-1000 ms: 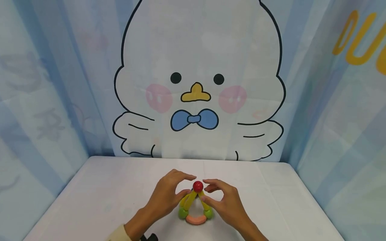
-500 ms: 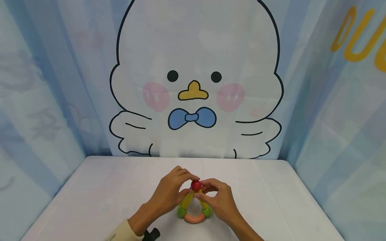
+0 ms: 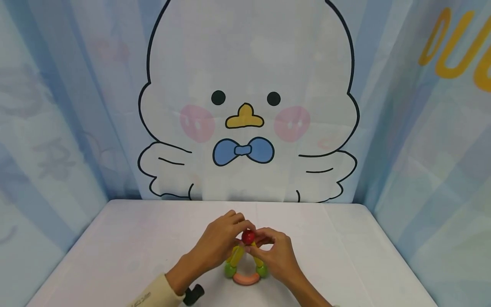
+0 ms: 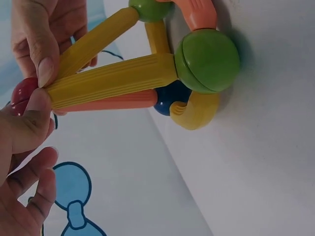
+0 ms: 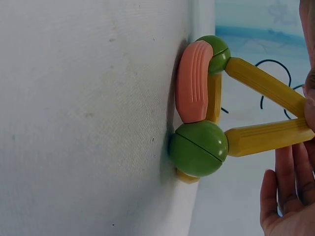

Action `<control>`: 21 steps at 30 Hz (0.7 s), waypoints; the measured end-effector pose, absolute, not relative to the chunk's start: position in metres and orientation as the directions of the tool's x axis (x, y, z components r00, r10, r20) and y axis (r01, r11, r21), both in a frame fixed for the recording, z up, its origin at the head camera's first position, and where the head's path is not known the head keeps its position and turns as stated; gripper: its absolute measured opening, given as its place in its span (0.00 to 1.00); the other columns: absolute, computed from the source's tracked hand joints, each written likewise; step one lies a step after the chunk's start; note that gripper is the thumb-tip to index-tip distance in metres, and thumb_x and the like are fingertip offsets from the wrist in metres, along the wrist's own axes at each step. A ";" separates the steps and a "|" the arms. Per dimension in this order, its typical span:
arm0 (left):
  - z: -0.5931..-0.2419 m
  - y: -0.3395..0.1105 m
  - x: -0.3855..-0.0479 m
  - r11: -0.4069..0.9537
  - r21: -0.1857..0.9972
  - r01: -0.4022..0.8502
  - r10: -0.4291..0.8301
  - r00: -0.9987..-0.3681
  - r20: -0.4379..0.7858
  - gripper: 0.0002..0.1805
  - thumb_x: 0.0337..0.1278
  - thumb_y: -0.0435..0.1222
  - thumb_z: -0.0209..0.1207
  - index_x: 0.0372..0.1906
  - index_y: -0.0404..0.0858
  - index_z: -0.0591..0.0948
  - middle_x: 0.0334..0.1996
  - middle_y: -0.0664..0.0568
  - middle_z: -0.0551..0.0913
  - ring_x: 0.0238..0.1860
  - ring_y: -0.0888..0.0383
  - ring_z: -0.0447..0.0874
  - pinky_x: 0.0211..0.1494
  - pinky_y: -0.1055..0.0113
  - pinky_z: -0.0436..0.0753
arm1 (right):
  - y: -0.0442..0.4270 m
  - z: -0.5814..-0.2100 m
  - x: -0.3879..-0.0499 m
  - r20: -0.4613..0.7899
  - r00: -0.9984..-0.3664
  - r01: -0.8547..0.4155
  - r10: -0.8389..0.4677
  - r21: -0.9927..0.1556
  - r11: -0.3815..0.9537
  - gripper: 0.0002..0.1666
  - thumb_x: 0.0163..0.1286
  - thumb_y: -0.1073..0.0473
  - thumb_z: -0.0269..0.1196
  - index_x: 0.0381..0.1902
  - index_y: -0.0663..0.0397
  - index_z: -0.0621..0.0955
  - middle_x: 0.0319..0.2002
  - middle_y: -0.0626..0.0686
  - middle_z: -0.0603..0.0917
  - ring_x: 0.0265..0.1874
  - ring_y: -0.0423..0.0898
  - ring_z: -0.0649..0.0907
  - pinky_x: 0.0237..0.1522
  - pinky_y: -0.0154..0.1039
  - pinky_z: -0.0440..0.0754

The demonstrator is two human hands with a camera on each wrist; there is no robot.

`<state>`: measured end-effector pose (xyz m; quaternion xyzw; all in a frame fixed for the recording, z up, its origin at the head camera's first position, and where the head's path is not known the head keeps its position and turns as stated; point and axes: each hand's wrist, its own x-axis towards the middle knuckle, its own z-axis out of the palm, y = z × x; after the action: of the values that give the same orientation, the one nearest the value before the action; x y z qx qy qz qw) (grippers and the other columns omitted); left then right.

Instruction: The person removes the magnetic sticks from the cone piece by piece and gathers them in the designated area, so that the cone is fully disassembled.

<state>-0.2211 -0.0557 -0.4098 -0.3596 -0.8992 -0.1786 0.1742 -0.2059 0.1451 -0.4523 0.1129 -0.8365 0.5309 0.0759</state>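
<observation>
A toy frame of sticks and balls stands on the white table. At its peak sits a red ball [image 3: 248,237], pinched between the thumb and fingertips of my left hand [image 3: 218,238]. My right hand [image 3: 281,258] pinches the top end of a yellow stick [image 5: 270,136] just beside that ball. Two yellow sticks slope down to a green ball [image 4: 209,61] and a second green ball [image 5: 215,51], joined by a curved coral piece [image 3: 246,279]. Behind, a straight coral stick [image 4: 113,102] meets a blue ball [image 4: 172,97] and a curved yellow piece [image 4: 199,113]. Fingertips partly cover the top joints.
The white table [image 3: 153,226] spreads around the toy. Behind it hangs a curtain with a printed chick [image 3: 245,179], and blue curtains [image 3: 50,140] close in the sides. A black device [image 3: 193,294] is at the left wrist, beside the beige sleeve [image 3: 159,294].
Both hands have closed in on the peak. The left fingertips have come down onto the red ball, and the right hand has moved left to the top of the yellow stick.
</observation>
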 end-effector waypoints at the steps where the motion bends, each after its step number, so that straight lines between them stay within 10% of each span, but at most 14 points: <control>1: -0.410 -0.056 -0.221 0.679 0.188 0.710 0.586 -0.678 0.443 0.23 0.49 0.34 0.80 0.51 0.53 0.88 0.45 0.62 0.86 0.45 0.63 0.75 0.50 0.71 0.84 | 0.145 -0.452 -0.206 0.248 -0.963 -0.270 -0.108 -0.870 0.412 0.20 0.56 0.57 0.83 0.47 0.43 0.90 0.35 0.42 0.90 0.35 0.38 0.87 0.50 0.46 0.89; 21: -0.431 -0.066 -0.214 0.682 0.452 0.575 0.362 -0.802 0.475 0.29 0.51 0.35 0.80 0.57 0.55 0.82 0.48 0.65 0.84 0.50 0.65 0.79 0.54 0.67 0.87 | 0.145 -0.454 -0.206 0.266 -0.958 -0.287 -0.108 -0.861 0.420 0.20 0.57 0.53 0.83 0.48 0.40 0.91 0.34 0.42 0.89 0.35 0.38 0.87 0.48 0.46 0.90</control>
<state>-0.2135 -0.0655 -0.4310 -0.2605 -0.8998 -0.3023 0.1762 -0.2058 0.1447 -0.4539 0.1176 -0.8383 0.5255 0.0851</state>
